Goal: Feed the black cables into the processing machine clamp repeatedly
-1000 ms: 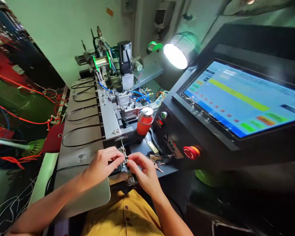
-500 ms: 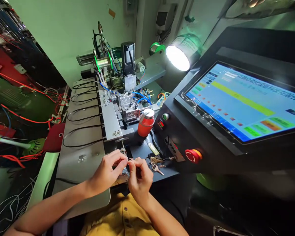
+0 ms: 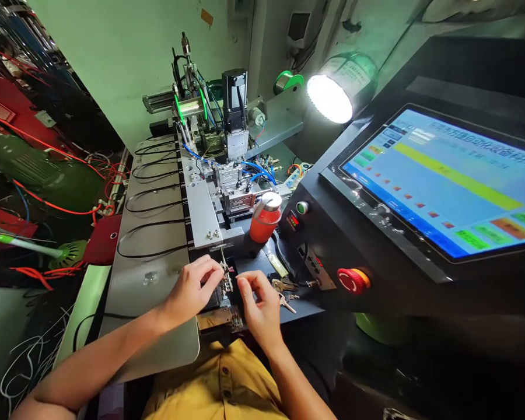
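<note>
Over the near end of the machine rail, my left hand (image 3: pixel 198 287) is pinched closed beside a small metal clamp mechanism (image 3: pixel 226 280); whatever its fingertips hold is too small to name. To the right of that mechanism, my right hand (image 3: pixel 261 306) has thumb and forefinger pressed together on something I cannot make out. A narrow gap separates the two hands. Black cable loops (image 3: pixel 153 224) lie across the grey metal table (image 3: pixel 157 297) to the left. Beyond the hands runs a flat metal plate (image 3: pixel 202 213).
An orange-red bottle (image 3: pixel 265 220) stands behind my right hand, with keys (image 3: pixel 287 302) near it. At right are a control panel with a lit screen (image 3: pixel 446 175), a red stop button (image 3: pixel 352 280) and a bright lamp (image 3: pixel 330 99). Pneumatic cylinders (image 3: pixel 236 186) sit further back.
My hands, together before, have moved apart, my right hand shifting right. The small clamp mechanism now shows between them. The whole view has shifted slightly.
</note>
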A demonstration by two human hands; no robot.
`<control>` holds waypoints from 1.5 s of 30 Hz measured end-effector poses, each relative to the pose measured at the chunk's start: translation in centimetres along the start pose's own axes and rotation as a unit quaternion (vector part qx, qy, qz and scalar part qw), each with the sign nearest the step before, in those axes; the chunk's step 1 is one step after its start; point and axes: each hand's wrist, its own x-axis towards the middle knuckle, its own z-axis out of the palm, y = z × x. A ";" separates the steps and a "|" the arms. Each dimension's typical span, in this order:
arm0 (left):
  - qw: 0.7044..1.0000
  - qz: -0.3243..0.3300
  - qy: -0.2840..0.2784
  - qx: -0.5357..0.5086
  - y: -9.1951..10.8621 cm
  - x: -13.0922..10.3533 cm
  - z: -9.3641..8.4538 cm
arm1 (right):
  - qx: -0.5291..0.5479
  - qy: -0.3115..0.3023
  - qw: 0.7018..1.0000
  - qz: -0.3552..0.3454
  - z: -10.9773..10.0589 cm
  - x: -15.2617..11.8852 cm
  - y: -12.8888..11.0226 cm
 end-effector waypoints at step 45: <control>0.888 0.234 0.003 0.396 -2.3 0.0 0.3 | 0.038 -0.143 0.989 0.012 2.1 3.7 4.4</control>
